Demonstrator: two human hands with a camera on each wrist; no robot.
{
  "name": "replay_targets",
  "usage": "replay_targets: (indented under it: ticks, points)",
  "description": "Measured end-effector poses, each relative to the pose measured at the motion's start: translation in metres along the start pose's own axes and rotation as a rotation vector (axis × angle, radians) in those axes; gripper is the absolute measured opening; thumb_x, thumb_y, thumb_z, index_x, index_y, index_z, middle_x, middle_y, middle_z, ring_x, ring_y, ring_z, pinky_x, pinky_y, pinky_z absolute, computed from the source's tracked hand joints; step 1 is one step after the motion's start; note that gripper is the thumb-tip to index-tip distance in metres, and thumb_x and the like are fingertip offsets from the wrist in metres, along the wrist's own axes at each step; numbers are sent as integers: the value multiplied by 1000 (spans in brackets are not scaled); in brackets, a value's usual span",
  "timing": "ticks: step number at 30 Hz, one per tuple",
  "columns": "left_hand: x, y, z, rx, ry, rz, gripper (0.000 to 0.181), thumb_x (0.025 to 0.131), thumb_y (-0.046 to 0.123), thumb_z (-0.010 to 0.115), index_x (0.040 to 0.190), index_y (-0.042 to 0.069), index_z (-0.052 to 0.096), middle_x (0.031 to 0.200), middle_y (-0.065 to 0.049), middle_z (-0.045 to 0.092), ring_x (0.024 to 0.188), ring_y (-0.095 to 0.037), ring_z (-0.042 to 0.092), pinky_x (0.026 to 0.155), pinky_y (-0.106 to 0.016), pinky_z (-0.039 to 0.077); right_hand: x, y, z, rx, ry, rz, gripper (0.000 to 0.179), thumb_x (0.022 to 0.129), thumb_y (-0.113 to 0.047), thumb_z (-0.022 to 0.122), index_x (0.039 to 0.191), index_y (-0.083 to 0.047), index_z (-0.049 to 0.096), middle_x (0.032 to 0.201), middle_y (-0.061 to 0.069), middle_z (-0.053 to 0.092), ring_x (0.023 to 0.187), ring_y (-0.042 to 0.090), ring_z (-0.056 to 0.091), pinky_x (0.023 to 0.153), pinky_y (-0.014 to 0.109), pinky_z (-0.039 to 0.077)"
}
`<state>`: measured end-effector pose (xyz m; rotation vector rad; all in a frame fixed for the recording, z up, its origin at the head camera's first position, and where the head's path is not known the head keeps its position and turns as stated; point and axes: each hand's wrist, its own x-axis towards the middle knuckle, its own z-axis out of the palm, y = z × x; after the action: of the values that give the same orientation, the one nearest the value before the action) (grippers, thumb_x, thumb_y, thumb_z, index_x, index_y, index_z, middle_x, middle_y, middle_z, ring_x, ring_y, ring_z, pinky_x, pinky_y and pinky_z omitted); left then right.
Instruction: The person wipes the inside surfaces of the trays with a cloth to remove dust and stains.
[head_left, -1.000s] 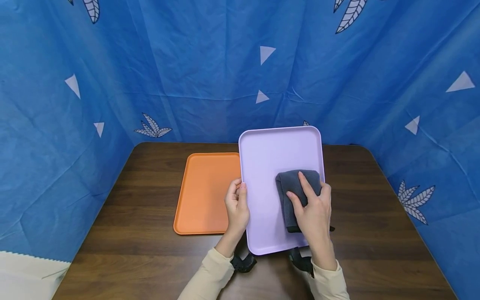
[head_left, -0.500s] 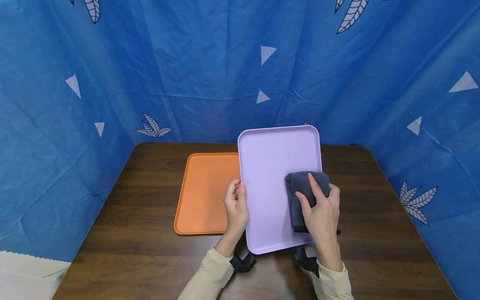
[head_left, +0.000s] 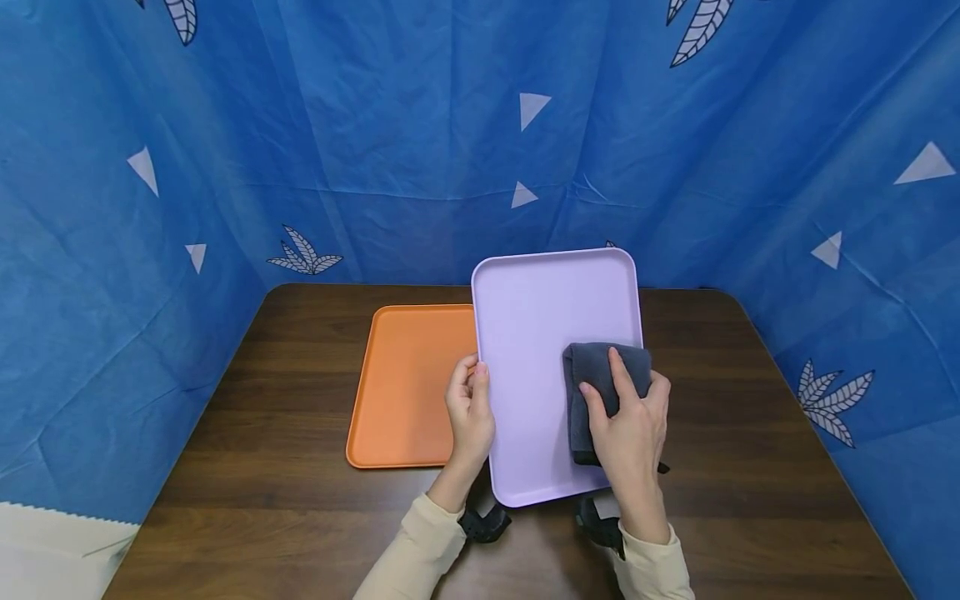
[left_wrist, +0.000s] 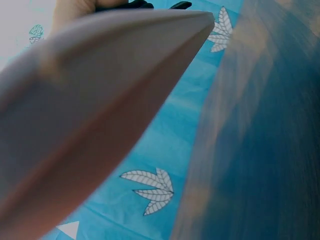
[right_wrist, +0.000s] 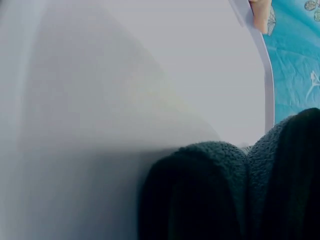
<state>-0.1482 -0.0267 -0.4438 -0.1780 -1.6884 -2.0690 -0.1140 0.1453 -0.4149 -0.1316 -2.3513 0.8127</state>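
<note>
A light purple tray [head_left: 536, 333] is held up at a tilt over the table. My left hand [head_left: 471, 417] grips its left edge, thumb on the front and fingers curled behind. My right hand [head_left: 633, 429] holds a folded dark grey cloth [head_left: 581, 425] against the right part of the tray, with thumb and a finger spread over it; the other fingers are partly hidden. The right wrist view has the cloth [right_wrist: 215, 155] close up on the pale tray surface [right_wrist: 200, 60]. In the left wrist view the tray's blurred underside [left_wrist: 100, 100] fills much of the picture.
An orange tray [head_left: 408, 392] lies flat on the dark wooden table [head_left: 300, 517], its right part behind the purple tray and left hand. A blue patterned curtain [head_left: 390, 150] hangs at the back and both sides. Each wrist carries a black device.
The cloth and right hand shifted right to the tray's edge, then slightly back left. My left hand keeps its grip; the purple tray moved very slightly left. The orange tray stays put.
</note>
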Motion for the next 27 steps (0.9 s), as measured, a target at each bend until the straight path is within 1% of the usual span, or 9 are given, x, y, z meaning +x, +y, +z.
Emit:
replay_targets:
  ticks: [3, 8, 10, 12, 16, 19, 23, 27]
  points:
    - [0, 0, 0, -6, 3, -4, 24, 103, 6, 44, 108, -16, 53, 82, -18, 58, 70, 0, 53, 60, -17, 45, -3, -4, 3, 3, -5, -8, 58, 80, -17, 80, 134, -8, 60, 121, 35, 43, 106, 45, 47, 79, 56, 43]
    - [0, -1, 1, -24, 8, -8, 24, 102, 4, 44, 108, -17, 52, 83, -6, 57, 72, 0, 53, 63, -16, 45, -9, -12, 7, -1, -6, -47, 58, 80, -16, 80, 133, -8, 60, 117, 35, 44, 100, 44, 49, 74, 54, 44]
    - [0, -1, 1, -23, 9, -9, 24, 102, 4, 44, 108, -18, 52, 83, -4, 56, 72, 0, 53, 63, -16, 45, -11, -15, 9, -2, -3, -74, 58, 79, -15, 81, 133, -8, 61, 115, 35, 45, 97, 44, 50, 72, 52, 44]
    - [0, -1, 1, -24, 9, -12, 24, 102, 4, 44, 108, -17, 52, 83, -5, 56, 72, 0, 53, 63, -16, 45, -13, -18, 10, -7, 0, -105, 58, 78, -14, 81, 132, -8, 61, 114, 36, 47, 95, 43, 50, 71, 51, 43]
    - [0, -1, 0, -24, 8, -20, 24, 102, 5, 44, 109, -17, 52, 83, -8, 58, 73, -1, 55, 64, -16, 45, -16, -24, 12, -5, -1, -165, 58, 76, -14, 83, 130, -6, 62, 113, 36, 48, 95, 43, 50, 73, 50, 42]
    - [1, -1, 0, -14, 8, -19, 24, 102, 5, 44, 109, -17, 52, 80, -3, 55, 70, -1, 52, 63, -15, 42, -19, -30, 14, -6, -4, -206, 59, 75, -16, 84, 129, -6, 63, 112, 37, 48, 96, 44, 50, 76, 50, 43]
    - [1, -1, 0, -14, 6, -16, 23, 102, 5, 44, 107, -16, 53, 72, 7, 47, 63, 0, 44, 59, -15, 35, -25, -39, 18, -24, -1, -266, 60, 71, -16, 87, 127, -8, 65, 110, 38, 49, 95, 45, 52, 75, 52, 45]
    - [0, -2, 0, -60, -15, -24, 25, 102, 6, 44, 108, -16, 52, 69, 11, 48, 63, 1, 48, 59, -14, 38, -33, -49, 21, -34, 0, -319, 61, 68, -17, 88, 125, -10, 67, 108, 36, 51, 93, 44, 54, 74, 53, 47]
